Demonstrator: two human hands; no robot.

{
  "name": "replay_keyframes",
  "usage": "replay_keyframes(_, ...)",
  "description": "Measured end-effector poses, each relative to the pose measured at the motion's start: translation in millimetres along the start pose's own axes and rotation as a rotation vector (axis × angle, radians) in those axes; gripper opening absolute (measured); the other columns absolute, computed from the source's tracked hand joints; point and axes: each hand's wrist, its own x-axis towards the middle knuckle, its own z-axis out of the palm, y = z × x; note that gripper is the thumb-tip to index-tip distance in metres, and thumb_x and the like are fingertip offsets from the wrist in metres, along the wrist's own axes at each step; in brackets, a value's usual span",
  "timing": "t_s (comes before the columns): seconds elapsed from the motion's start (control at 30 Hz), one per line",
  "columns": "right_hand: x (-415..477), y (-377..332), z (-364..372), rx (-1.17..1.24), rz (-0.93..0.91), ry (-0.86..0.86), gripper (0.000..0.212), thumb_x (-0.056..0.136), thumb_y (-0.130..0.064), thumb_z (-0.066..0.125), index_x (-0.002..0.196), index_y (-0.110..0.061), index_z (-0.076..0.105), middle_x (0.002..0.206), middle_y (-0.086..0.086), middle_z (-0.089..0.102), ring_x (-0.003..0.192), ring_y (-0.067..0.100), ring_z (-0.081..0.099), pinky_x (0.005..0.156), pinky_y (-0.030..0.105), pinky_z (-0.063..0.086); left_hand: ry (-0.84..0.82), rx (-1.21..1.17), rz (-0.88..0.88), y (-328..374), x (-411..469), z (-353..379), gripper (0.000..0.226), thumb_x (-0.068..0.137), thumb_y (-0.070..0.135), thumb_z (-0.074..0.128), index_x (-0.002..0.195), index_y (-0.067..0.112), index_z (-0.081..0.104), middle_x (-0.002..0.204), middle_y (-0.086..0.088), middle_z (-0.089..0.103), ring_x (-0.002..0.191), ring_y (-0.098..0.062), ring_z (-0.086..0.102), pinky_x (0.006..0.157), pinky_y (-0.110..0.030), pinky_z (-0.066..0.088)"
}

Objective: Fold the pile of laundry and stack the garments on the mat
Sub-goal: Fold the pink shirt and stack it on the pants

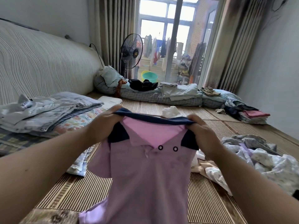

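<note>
A pink polo shirt (pixel 150 175) with a navy collar and two dark-ringed buttons hangs upright in front of me above the striped bamboo mat (pixel 207 204). My left hand (pixel 103 125) grips its left shoulder at the collar. My right hand (pixel 202 135) grips the right shoulder. The shirt's hem drops out of view at the bottom. A pile of unfolded pale floral laundry (pixel 265 160) lies on the mat to the right. A stack of folded garments (pixel 254 116) sits at the far right by the wall.
Folded blankets (pixel 48 109) lie on the left against a padded headboard (pixel 40 62). Rolled bedding (pixel 161 94) runs across the far end, with a standing fan (pixel 131 51) and a balcony door behind. A small folded cloth (pixel 80 162) lies left of the shirt.
</note>
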Motion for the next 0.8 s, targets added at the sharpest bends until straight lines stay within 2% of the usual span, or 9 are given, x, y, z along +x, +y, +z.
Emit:
replay_keyframes(0.1, 10.5, -26.8, -11.7, -0.135, -0.087, -0.031, 0.029, 0.086, 0.006, 0.047, 0.071, -0.018, 0.054, 0.059, -0.002, 0.044, 0.047, 0.003, 0.040, 0.045, 0.019, 0.031, -0.044, 0.198, 0.083, 23.8, 3.8, -7.6, 0.008, 0.087, 0.006, 0.050, 0.085, 0.004, 0.057, 0.071, -0.009, 0.048, 0.063, -0.013, 0.046, 0.054, -0.022, 0.036)
replay_keyframes(0.23, 20.5, -53.7, -36.3, -0.449, -0.224, -0.068, 0.016, 0.087, -0.009, 0.058, 0.074, -0.018, 0.059, 0.063, 0.000, 0.049, 0.058, 0.013, 0.046, 0.059, 0.030, 0.034, -0.151, 0.666, 0.184, 56.4, 5.3, -23.5, 0.045, 0.065, 0.046, 0.057, 0.078, 0.003, 0.059, 0.068, 0.000, 0.050, 0.063, -0.008, 0.046, 0.062, -0.031, 0.034)
replay_keyframes(0.33, 19.3, -73.4, -45.0, -0.488, -0.242, -0.184, 0.028, 0.078, -0.041, 0.074, 0.079, -0.015, 0.066, 0.067, 0.008, 0.058, 0.062, 0.019, 0.055, 0.063, 0.035, 0.041, -0.216, 0.689, 0.145, 75.5, 4.3, -28.6, 0.052, 0.059, 0.061, 0.060, 0.065, 0.009, 0.056, 0.058, 0.009, 0.046, 0.055, -0.006, 0.044, 0.053, -0.020, 0.034)
replay_keyframes(0.4, 15.3, -85.6, -45.3, -0.485, -0.189, -0.226, 0.055, 0.064, -0.057, 0.069, 0.088, -0.007, 0.071, 0.076, 0.015, 0.068, 0.066, 0.025, 0.063, 0.066, 0.036, 0.049, -0.248, 0.621, 0.118, 82.6, 3.9, -28.6, 0.061, 0.058, 0.060, 0.063, 0.072, 0.001, 0.058, 0.061, 0.004, 0.048, 0.056, -0.007, 0.046, 0.052, -0.018, 0.035)
replay_keyframes(0.43, 14.2, -89.2, -45.7, -0.484, -0.169, -0.220, 0.057, 0.065, -0.059, 0.064, 0.086, -0.007, 0.072, 0.071, 0.010, 0.069, 0.063, 0.017, 0.064, 0.064, 0.028, 0.050, -0.262, 0.578, 0.103, 84.9, 3.4, -28.9, 0.062, 0.062, 0.056, 0.064, 0.076, -0.004, 0.057, 0.063, 0.002, 0.050, 0.057, -0.008, 0.047, 0.052, -0.018, 0.037)
replay_keyframes(0.5, 9.2, -92.1, -45.7, -0.561, -0.163, -0.157, 0.050, 0.086, -0.058, 0.049, 0.072, -0.014, 0.069, 0.058, -0.005, 0.063, 0.052, -0.001, 0.059, 0.052, 0.008, 0.040, -0.267, 0.433, 0.071, 86.7, 1.9, -27.3, 0.043, 0.076, 0.040, 0.067, 0.074, -0.002, 0.056, 0.059, 0.003, 0.053, 0.055, -0.005, 0.051, 0.051, -0.014, 0.042)
replay_keyframes(0.6, 5.8, -83.7, -50.5, -0.623, -0.162, -0.094, 0.072, 0.085, -0.070, 0.011, 0.088, -0.021, 0.063, 0.093, -0.001, 0.062, 0.084, 0.008, 0.057, 0.076, 0.012, 0.030, -0.177, 0.250, 0.007, 87.0, 4.3, -27.6, 0.026, 0.092, 0.015, 0.047, 0.072, 0.004, 0.057, 0.055, 0.004, 0.056, 0.051, -0.002, 0.052, 0.050, -0.013, 0.044)
replay_keyframes(0.67, 3.6, -77.7, -52.0, -0.503, -0.103, -0.142, 0.079, 0.073, -0.072, 0.015, 0.097, -0.018, 0.067, 0.104, 0.000, 0.064, 0.098, 0.014, 0.057, 0.086, 0.019, 0.034, -0.170, 0.328, -0.003, 87.6, 5.8, -29.1, 0.028, 0.091, -0.001, 0.042, 0.069, 0.004, 0.057, 0.053, 0.006, 0.054, 0.050, -0.001, 0.050, 0.050, -0.014, 0.041)
replay_keyframes(0.8, -0.1, -70.3, -56.4, -0.343, -0.006, -0.383, 0.046, 0.076, -0.055, 0.051, 0.074, -0.013, 0.068, 0.067, -0.003, 0.067, 0.061, 0.009, 0.063, 0.055, 0.015, 0.047, -0.115, 0.443, -0.019, 87.3, 8.0, -31.6, 0.029, 0.092, 0.000, 0.048, 0.068, 0.011, 0.062, 0.058, 0.006, 0.056, 0.057, -0.003, 0.050, 0.058, -0.020, 0.039)
